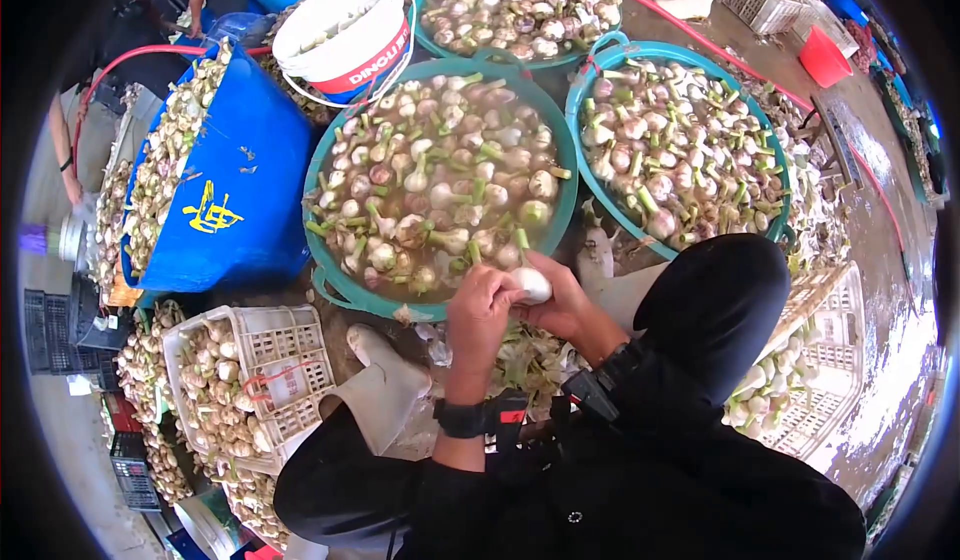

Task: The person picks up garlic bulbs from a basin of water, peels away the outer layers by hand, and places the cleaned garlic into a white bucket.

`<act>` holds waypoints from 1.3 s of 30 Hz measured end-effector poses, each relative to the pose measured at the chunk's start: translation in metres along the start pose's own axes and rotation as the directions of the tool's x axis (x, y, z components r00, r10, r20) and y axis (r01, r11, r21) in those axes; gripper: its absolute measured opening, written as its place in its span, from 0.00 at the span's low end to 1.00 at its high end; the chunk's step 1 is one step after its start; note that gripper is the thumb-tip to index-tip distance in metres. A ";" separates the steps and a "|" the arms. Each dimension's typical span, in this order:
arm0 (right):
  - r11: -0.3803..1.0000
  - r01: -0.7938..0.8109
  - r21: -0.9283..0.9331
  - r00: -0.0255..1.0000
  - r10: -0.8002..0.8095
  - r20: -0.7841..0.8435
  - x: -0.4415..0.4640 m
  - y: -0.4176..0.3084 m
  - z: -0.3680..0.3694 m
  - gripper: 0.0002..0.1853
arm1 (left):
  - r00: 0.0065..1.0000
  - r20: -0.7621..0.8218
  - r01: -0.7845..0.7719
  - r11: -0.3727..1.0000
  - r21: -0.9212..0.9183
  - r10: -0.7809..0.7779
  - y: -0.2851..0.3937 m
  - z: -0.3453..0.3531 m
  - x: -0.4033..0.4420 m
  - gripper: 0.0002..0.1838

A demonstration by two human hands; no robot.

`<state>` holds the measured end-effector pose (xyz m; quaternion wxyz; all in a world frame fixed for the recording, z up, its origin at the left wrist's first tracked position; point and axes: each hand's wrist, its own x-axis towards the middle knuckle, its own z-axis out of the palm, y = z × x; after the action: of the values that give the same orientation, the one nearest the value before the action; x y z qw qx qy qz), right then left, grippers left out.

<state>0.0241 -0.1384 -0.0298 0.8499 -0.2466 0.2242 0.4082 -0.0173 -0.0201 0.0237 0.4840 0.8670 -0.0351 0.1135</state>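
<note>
A white, peeled garlic bulb (531, 285) with a short green stem is held between my two hands, over the near rim of the middle green tub (385, 305). My right hand (562, 305) is wrapped round the bulb from the right. My left hand (481, 305) has its fingers pinched together at the bulb's left side; whether they hold a piece of skin is too small to tell. Garlic bulbs (440, 195) float in murky water in that tub.
More garlic fills a second green tub (570, 110) at right, a tilted blue tub (240, 190) at left and a white crate (290, 360). A white bucket (345, 30) stands behind. A red hose (690, 22) crosses the back. Other people's arms show at upper left.
</note>
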 end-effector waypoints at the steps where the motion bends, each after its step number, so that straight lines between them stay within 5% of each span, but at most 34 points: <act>1: 0.998 0.037 0.059 0.999 -0.038 0.009 -0.004 -0.003 0.002 0.14 | 0.999 0.034 0.006 0.999 0.050 -0.007 -0.004 0.004 -0.003 0.05; 4: 0.967 0.161 0.197 0.985 -0.170 0.027 -0.006 -0.014 -0.001 0.14 | 0.967 0.246 0.036 0.991 0.128 -0.067 -0.030 0.010 -0.029 0.07; 6: 0.970 0.218 0.104 0.976 -0.219 -0.008 -0.012 -0.023 0.009 0.15 | 0.782 0.471 0.228 0.891 0.393 -0.408 -0.042 0.005 -0.040 0.10; 7: 0.970 0.239 0.053 0.969 -0.241 0.043 -0.011 -0.022 0.007 0.14 | 0.780 0.472 0.227 0.888 0.400 -0.412 -0.052 0.003 -0.037 0.10; 9: 0.939 0.333 -0.085 0.943 -0.330 0.040 -0.002 -0.017 -0.008 0.13 | 0.787 0.188 0.545 0.804 0.237 -0.588 -0.057 -0.004 -0.021 0.11; 10: 0.876 0.419 -0.238 0.907 -0.417 0.061 0.005 -0.015 -0.015 0.12 | 0.829 0.098 0.499 0.806 0.318 -0.551 -0.078 -0.005 -0.006 0.11; 11: 0.894 0.401 -0.198 0.909 -0.415 -0.034 -0.002 -0.019 -0.005 0.11 | 0.871 0.019 0.445 0.803 0.397 -0.492 -0.103 0.001 0.009 0.12; 14: 0.918 0.326 -0.226 0.930 -0.354 -0.098 0.005 -0.021 -0.013 0.09 | 0.943 0.055 0.241 0.789 0.565 -0.328 -0.154 0.036 0.024 0.16; 17: 0.865 0.267 -0.424 0.940 -0.330 -0.082 0.003 -0.013 -0.016 0.13 | 0.835 0.130 0.416 0.769 0.485 -0.534 -0.166 0.040 0.034 0.20; 18: 0.864 0.274 -0.422 0.939 -0.335 -0.077 0.002 -0.012 -0.012 0.13 | 0.722 0.115 0.678 0.731 0.080 -0.682 -0.142 0.025 0.036 0.17; 19: 0.865 0.260 -0.429 0.935 -0.336 -0.110 0.001 -0.010 -0.007 0.14 | 0.583 0.181 0.795 0.510 -0.329 -0.792 -0.121 0.012 0.038 0.15; 20: 0.867 0.240 -0.437 0.932 -0.331 -0.145 0.000 -0.006 -0.003 0.16 | 0.583 0.179 0.796 0.512 -0.323 -0.793 -0.110 0.005 0.035 0.15; 22: 0.878 0.281 -0.387 0.948 -0.317 -0.032 0.007 0.006 -0.003 0.20 | 0.751 0.147 0.598 0.568 -0.565 -0.644 -0.085 0.002 0.021 0.10; 24: 0.937 0.225 -0.267 0.971 -0.194 0.138 0.004 0.006 0.006 0.24 | 0.794 0.130 0.555 0.619 -0.556 -0.594 -0.063 0.002 0.015 0.09; 26: 0.920 0.261 -0.291 0.960 -0.215 0.180 -0.004 0.004 0.011 0.26 | 0.928 -0.044 0.326 0.863 -0.386 -0.370 -0.056 -0.003 0.009 0.12; 28: 0.816 0.407 -0.410 0.913 -0.346 0.218 -0.010 0.003 0.015 0.29 | 0.934 -0.057 0.321 0.896 -0.307 -0.354 -0.050 -0.009 0.003 0.12; 30: 0.732 0.490 -0.474 0.871 -0.395 0.291 -0.012 0.006 0.010 0.31 | 0.789 0.170 0.558 0.574 -0.599 -0.590 -0.032 -0.016 -0.004 0.10; 39: 0.430 0.622 -0.655 0.765 -0.515 0.388 -0.019 0.013 0.012 0.34 | 0.780 0.051 0.426 0.468 -0.774 -0.624 -0.025 -0.005 -0.010 0.04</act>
<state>0.0054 -0.1354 -0.0122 0.7666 -0.6089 -0.1178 0.1665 -0.0232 -0.0031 0.0030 0.8077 0.5329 0.2497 0.0363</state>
